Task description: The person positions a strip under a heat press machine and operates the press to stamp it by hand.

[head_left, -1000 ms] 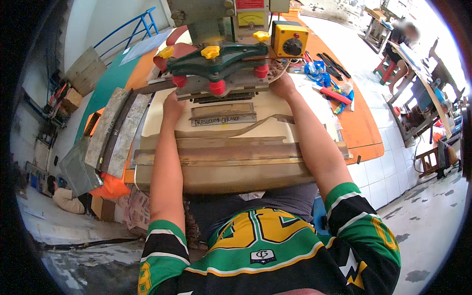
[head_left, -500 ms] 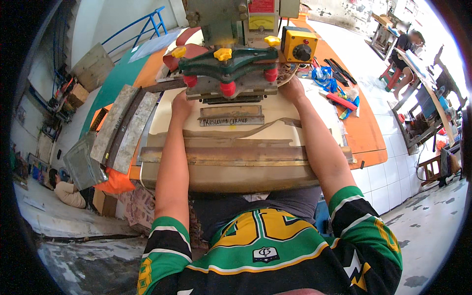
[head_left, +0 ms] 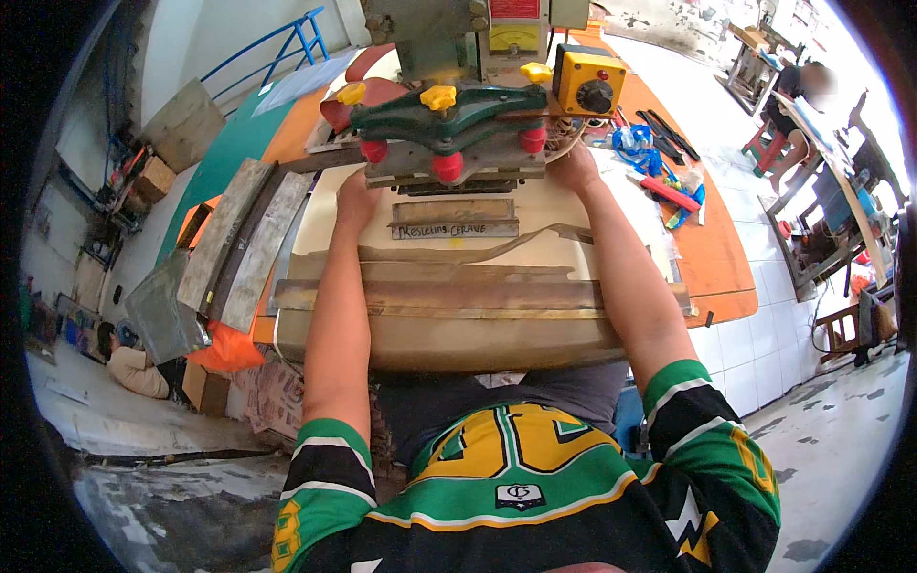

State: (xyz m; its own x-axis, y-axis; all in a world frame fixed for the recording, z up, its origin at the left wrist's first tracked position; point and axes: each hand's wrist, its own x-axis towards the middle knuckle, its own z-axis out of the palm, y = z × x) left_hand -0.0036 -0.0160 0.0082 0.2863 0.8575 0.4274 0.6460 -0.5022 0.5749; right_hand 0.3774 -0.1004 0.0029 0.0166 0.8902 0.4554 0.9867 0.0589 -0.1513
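Note:
My left hand rests beside the left end of a press's metal plate, its fingers mostly hidden from me. On the other side my right hand reaches in by the plate's right end, and its fingertips are out of sight behind cables and the press. Both lie at the far part of a cream sheet spread over a brown-edged bed. Above stands the press head, dark green with yellow knobs and red fittings. Between my forearms a short metal bar with handwriting lies on the sheet.
A yellow control box with a black dial hangs at the right. Long metal bars lean at the left. Blue plastic and a red tool lie on the orange table. One person sits far right, another at the left.
The view has shifted slightly, so the scene sits a little to the right. My hands remain at the two sides of the press plate, with no other clear change.

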